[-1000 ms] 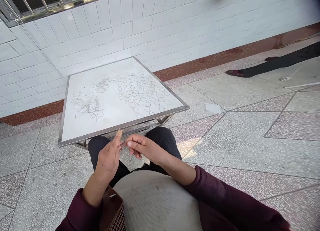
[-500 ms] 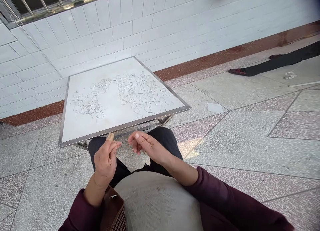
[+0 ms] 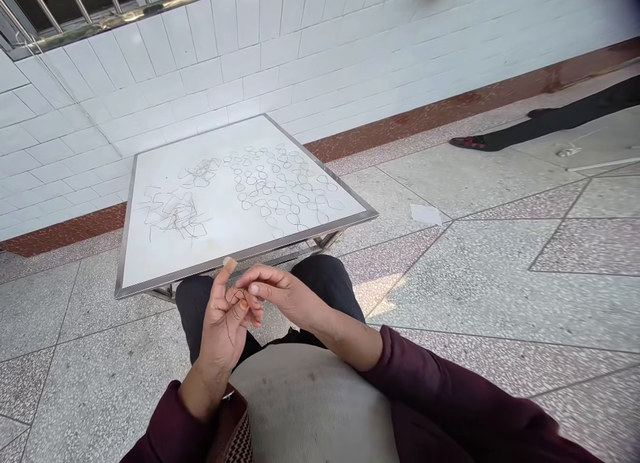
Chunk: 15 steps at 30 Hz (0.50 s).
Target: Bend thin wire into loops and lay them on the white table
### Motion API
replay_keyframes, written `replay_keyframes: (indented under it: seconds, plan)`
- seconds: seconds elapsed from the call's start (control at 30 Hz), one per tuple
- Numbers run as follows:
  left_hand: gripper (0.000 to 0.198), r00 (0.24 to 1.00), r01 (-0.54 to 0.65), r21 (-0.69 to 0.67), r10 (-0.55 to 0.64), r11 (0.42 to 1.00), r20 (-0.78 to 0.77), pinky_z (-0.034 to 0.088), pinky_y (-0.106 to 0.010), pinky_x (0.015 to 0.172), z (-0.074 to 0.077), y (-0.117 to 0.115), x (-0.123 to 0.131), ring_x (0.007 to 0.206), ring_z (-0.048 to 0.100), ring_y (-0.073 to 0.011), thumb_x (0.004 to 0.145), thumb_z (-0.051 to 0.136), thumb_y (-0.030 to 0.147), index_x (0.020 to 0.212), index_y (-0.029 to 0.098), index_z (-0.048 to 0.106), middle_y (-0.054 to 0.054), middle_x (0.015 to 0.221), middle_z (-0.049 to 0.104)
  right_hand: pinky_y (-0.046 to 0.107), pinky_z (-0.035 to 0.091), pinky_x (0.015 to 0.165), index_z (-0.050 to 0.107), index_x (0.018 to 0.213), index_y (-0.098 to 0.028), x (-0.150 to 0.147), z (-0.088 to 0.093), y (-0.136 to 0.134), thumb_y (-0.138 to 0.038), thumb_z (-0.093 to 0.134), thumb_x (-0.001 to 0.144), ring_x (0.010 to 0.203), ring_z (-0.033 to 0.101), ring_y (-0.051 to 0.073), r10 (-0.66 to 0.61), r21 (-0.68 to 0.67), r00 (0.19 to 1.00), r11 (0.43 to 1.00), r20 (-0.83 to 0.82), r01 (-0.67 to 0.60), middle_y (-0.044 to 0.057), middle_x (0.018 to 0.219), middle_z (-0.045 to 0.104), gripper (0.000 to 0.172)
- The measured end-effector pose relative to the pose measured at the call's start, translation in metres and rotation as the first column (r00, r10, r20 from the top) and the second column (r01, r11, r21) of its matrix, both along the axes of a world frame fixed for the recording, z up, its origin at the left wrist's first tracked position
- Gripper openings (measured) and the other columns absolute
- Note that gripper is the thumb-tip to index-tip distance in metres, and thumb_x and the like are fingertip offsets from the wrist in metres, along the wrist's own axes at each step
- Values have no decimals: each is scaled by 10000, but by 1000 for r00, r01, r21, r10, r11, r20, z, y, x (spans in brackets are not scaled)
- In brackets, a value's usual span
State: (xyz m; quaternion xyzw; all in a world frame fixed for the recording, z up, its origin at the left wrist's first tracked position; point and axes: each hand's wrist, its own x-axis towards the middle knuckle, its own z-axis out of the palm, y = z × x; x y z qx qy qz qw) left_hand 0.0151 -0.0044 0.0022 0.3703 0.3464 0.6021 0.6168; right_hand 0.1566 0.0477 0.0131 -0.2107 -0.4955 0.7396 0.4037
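Both hands, left hand (image 3: pixel 223 319) and right hand (image 3: pixel 280 293), meet at lower centre, fingertips pinched on a thin dark wire piece (image 3: pixel 235 296) to bend it, below the white metal-framed table (image 3: pixel 150 263).

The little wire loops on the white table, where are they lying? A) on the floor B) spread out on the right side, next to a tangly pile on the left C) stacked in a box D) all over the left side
B: the neat wire loops lie spread in rows over the right part of the white table, while tangled wire pieces sit on its left part.
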Motion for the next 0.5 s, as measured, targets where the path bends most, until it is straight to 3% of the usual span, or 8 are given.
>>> replay_keyframes:
  seconds: [0.07, 0.13, 0.2, 0.3, 0.37, 0.5]
  plan:
    - [656, 1000, -22, -65, 22, 998, 11, 526, -202, 615, 0, 0, 1, 711, 651, -114, 860, 725, 313, 1445, 283, 430, 30, 764, 658, 295, 503, 640, 693, 913, -202, 1, 2, 3, -383, 667, 887, 661, 571, 132, -115, 122, 986, 987, 117, 101, -13, 730, 590, 185]
    - [623, 997, -67, -117, 70, 991, 16, 541, -236, 701, 1, 0, 1, 773, 666, -125, 852, 734, 292, 1412, 263, 465, 23, 788, 678, 294, 492, 683, 707, 842, -204, 2, 2, 6, -333, 678, 875, 734, 580, 143, -273, 278, 928, 939, 252, 200, 6, 784, 610, 136]
    - [590, 993, -118, -144, 119, 983, 3, 530, -245, 755, 1, 0, 2, 812, 665, -122, 846, 741, 277, 1382, 250, 497, 22, 800, 689, 302, 482, 719, 711, 827, -210, 3, 3, 7, -302, 658, 885, 772, 582, 152, -366, 394, 870, 891, 330, 225, 15, 799, 623, 121]
    - [598, 989, -149, -133, 149, 980, -14, 505, -232, 720, -1, 0, 2, 809, 657, -121, 844, 744, 278, 1386, 249, 494, 18, 810, 702, 319, 484, 748, 705, 832, -212, 4, 3, 7, -286, 624, 907, 787, 579, 160, -420, 465, 831, 856, 366, 227, 21, 789, 629, 133]
    - [620, 988, -151, -113, 149, 982, -24, 491, -237, 695, -2, 0, 1, 796, 656, -129, 845, 742, 291, 1403, 245, 477, 12, 805, 707, 322, 503, 748, 709, 845, -209, 4, 5, 7, -302, 612, 916, 785, 589, 158, -373, 444, 852, 875, 368, 192, 25, 806, 628, 152]
    - [653, 990, -125, -93, 118, 988, -75, 474, -265, 720, -4, 1, -3, 767, 654, -137, 845, 739, 316, 1427, 235, 453, 20, 751, 694, 305, 557, 659, 708, 866, -200, 5, 10, 12, -401, 642, 894, 685, 626, 139, -108, 256, 953, 966, 282, 33, 2, 779, 605, 214]
